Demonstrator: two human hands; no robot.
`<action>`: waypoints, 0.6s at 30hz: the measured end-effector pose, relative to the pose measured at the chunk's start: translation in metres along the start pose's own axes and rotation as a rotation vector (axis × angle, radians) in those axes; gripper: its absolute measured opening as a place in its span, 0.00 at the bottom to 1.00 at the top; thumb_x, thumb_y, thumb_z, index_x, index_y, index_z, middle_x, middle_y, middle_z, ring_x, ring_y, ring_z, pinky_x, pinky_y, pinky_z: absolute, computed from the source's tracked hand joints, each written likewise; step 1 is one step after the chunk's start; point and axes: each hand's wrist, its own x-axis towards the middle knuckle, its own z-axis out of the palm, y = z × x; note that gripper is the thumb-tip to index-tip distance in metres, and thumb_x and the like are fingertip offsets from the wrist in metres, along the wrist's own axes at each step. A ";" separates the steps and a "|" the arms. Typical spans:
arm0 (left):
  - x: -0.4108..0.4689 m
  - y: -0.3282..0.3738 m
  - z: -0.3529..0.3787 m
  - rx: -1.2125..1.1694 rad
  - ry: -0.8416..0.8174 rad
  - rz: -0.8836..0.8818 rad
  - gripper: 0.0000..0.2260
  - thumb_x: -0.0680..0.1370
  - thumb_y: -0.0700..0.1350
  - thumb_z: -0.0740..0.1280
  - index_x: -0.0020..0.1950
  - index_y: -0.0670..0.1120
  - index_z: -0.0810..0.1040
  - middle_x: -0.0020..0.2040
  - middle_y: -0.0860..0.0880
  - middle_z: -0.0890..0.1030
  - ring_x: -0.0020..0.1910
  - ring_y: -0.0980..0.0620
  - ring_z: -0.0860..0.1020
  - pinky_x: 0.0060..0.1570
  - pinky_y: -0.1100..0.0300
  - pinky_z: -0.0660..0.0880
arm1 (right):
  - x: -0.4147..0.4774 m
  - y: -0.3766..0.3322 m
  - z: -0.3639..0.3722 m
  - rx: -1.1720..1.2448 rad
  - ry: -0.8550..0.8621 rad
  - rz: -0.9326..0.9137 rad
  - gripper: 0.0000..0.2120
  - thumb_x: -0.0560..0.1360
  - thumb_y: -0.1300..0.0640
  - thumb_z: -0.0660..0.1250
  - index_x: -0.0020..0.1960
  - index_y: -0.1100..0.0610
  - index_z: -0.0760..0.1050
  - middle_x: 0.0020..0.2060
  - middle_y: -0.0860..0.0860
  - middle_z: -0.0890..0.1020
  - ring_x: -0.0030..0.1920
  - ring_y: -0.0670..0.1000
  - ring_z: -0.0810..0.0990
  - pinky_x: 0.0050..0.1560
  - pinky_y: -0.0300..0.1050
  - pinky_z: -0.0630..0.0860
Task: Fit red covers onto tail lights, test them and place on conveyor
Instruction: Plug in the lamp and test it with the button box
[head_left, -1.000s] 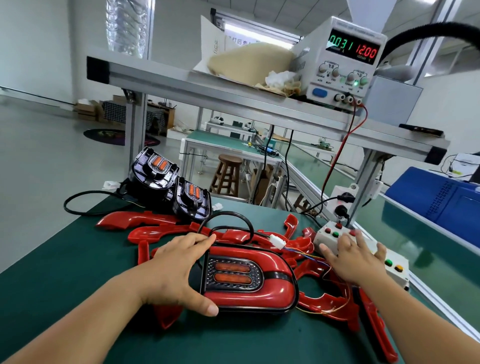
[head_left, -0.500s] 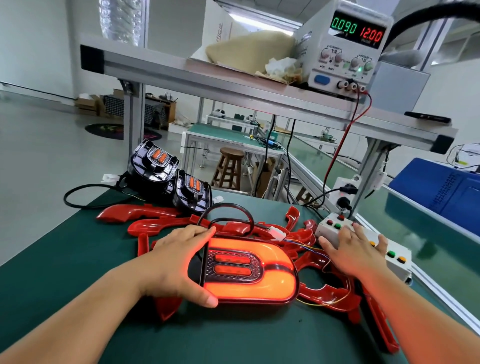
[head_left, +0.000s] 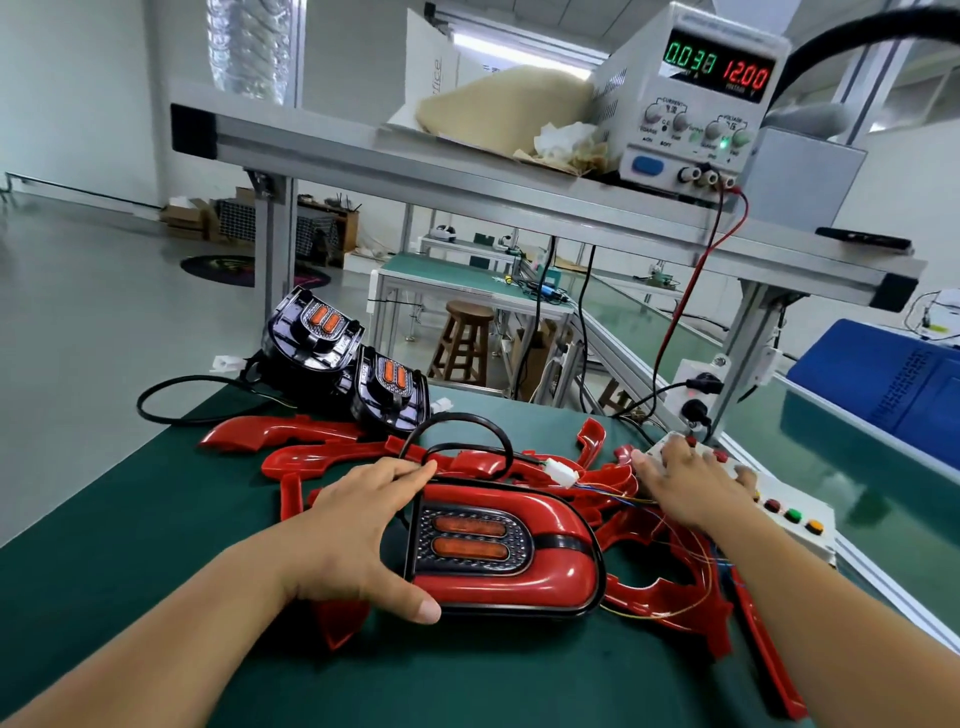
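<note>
Green table mat (head_left: 130, 519) is seen bare left of and behind the left wrist, out to the near edge. Conveyor (head_left: 852, 457) runs just beyond the right fingertips, past the table edge. Tail light (head_left: 550, 571), red cover fitted, is held at its left end, spanned by left hand (head_left: 358, 530) thumb and fingers. Loose red covers (head_left: 291, 462) are piled past those fingertips. Right hand (head_left: 691, 483) fingers are laid straight and spread on button box (head_left: 789, 525).

At lower centre the tail light (head_left: 498, 551) is going dark, while the upper-right power supply (head_left: 675, 130) current reading is falling.
</note>
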 end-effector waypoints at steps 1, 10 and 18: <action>0.000 -0.001 0.000 0.001 -0.001 -0.001 0.59 0.60 0.69 0.76 0.79 0.63 0.40 0.75 0.67 0.45 0.76 0.54 0.46 0.76 0.50 0.51 | 0.000 -0.002 0.002 -0.024 -0.016 0.005 0.31 0.76 0.29 0.42 0.64 0.50 0.63 0.67 0.55 0.74 0.69 0.57 0.68 0.69 0.63 0.53; 0.004 -0.010 0.004 0.026 0.036 0.054 0.62 0.52 0.77 0.69 0.79 0.61 0.43 0.74 0.66 0.48 0.76 0.61 0.46 0.77 0.55 0.48 | 0.000 -0.009 0.011 -0.159 -0.038 -0.020 0.36 0.73 0.26 0.41 0.64 0.50 0.67 0.71 0.52 0.71 0.72 0.64 0.64 0.71 0.65 0.47; 0.006 -0.012 0.004 0.028 0.038 0.060 0.62 0.52 0.78 0.69 0.79 0.62 0.42 0.70 0.69 0.49 0.75 0.61 0.47 0.77 0.55 0.49 | -0.002 -0.010 0.012 -0.179 -0.024 -0.042 0.40 0.72 0.25 0.39 0.68 0.51 0.66 0.74 0.51 0.67 0.73 0.65 0.62 0.73 0.65 0.44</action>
